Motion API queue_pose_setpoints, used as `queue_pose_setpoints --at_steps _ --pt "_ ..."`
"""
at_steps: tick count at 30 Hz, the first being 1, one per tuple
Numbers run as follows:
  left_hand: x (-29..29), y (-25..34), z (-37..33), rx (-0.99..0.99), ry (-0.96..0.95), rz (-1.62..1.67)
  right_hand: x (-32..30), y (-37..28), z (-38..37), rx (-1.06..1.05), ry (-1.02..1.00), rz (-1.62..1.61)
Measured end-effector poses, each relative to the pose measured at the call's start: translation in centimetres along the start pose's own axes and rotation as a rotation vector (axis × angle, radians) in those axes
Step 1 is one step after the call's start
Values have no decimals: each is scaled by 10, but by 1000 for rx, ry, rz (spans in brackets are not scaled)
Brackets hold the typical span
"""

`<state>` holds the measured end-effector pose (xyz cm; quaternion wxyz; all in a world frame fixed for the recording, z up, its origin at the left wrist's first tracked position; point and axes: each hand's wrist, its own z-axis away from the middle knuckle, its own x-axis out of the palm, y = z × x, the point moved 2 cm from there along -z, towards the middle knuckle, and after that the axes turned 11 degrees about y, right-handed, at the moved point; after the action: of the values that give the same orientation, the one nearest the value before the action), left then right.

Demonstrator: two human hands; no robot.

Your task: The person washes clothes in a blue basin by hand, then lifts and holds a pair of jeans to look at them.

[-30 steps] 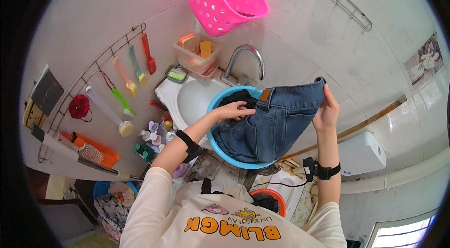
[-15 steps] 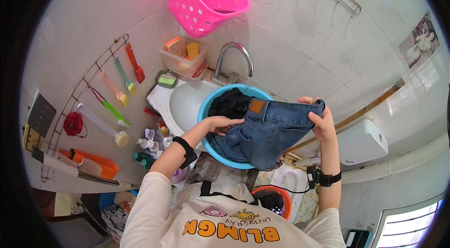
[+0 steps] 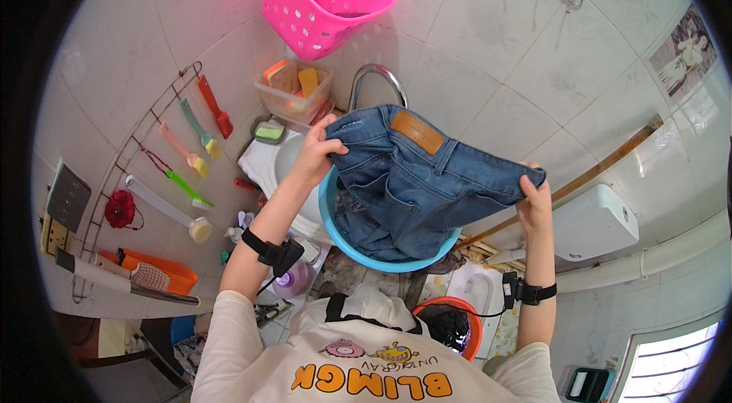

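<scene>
Five brushes [image 3: 183, 150] hang along the white tiled wall [image 3: 99, 98], left. One white sink [image 3: 259, 163] next, partly behind the left hand [image 3: 314, 150]; fingers pinch the waistband of one pair of blue jeans [image 3: 427, 182]. One pink basket [image 3: 320, 6] far side, one chrome faucet [image 3: 377, 71], spout end blocked by jeans. Jeans centre, held over and drooping into one blue basin [image 3: 381, 263]. One orange basin [image 3: 476, 334] near side, dark contents. Right hand [image 3: 536, 201] grips waistband's other end. One white tank [image 3: 598, 224], right.
</scene>
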<state>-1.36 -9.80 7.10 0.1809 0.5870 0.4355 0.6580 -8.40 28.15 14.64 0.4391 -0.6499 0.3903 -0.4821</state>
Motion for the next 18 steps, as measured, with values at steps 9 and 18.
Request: queue_pose_setpoints --at_steps 9,18 --pt "2 18 -5 128 -114 -212 5 -33 -6 -85 -115 -35" --pt "-47 -32 20 -70 -319 -1090 5 33 2 102 -233 365"
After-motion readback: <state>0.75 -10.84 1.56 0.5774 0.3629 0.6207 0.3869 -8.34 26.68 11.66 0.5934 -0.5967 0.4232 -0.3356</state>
